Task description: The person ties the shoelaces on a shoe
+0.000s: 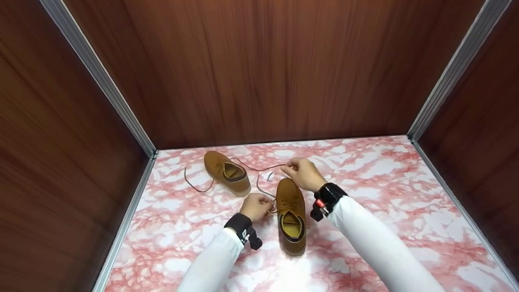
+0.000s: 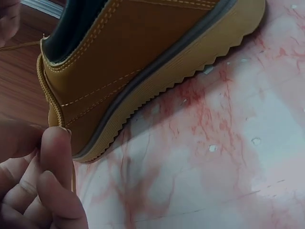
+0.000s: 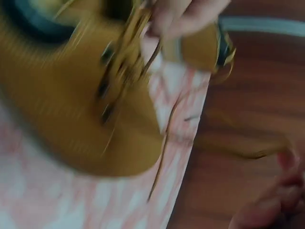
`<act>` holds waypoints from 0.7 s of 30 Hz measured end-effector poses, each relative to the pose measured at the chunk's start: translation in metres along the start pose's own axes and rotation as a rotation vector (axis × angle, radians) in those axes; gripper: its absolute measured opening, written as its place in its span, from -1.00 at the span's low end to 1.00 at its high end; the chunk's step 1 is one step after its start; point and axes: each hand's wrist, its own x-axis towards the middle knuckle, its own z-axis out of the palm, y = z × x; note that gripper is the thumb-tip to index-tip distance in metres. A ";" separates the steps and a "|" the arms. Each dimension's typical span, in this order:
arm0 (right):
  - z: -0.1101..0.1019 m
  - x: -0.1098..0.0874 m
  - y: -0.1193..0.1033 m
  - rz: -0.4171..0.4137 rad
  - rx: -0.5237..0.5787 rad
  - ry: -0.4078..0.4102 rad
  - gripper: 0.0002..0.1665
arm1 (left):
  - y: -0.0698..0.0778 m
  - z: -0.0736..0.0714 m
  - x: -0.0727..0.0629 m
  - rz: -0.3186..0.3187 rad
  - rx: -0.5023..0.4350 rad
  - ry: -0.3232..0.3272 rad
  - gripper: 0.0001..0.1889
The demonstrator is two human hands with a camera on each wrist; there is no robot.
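Observation:
A tan lace-up shoe (image 1: pixel 288 190) stands upright with its toe pointing away, between both hands. On its left side, my left hand (image 1: pixel 256 206) pinches a thin brown shoelace (image 2: pixel 51 98) between thumb and finger; in the left wrist view that lace hangs along the shoe's collar. Beyond the toe, my right hand (image 1: pixel 305 175) pinches another lace (image 3: pixel 252 153), blurred in the right wrist view. I cannot tell which shoe this lace belongs to. The matching shoe (image 1: pixel 215 165) stands farther back on the left, turned at an angle, its laces trailing.
Pink-and-white marbled tabletop (image 1: pixel 373 174) lies under everything. Dark wood-look panels (image 1: pixel 259 73) enclose the back and both sides, with metal strips (image 1: pixel 113 89) along their corners. A loose lace end (image 1: pixel 192 186) curls left of the far shoe.

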 end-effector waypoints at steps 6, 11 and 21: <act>-0.002 -0.004 0.018 -0.054 0.012 0.018 -0.80 | 0.002 0.002 0.000 -0.015 -0.003 -0.002 -0.85; -0.009 -0.012 0.041 -0.082 0.020 -0.046 -0.85 | 0.000 0.002 0.001 -0.063 -0.031 -0.004 -0.84; 0.012 -0.030 0.048 -0.218 -0.008 -0.355 -0.86 | 0.004 0.002 0.005 -0.105 -0.071 -0.002 -0.76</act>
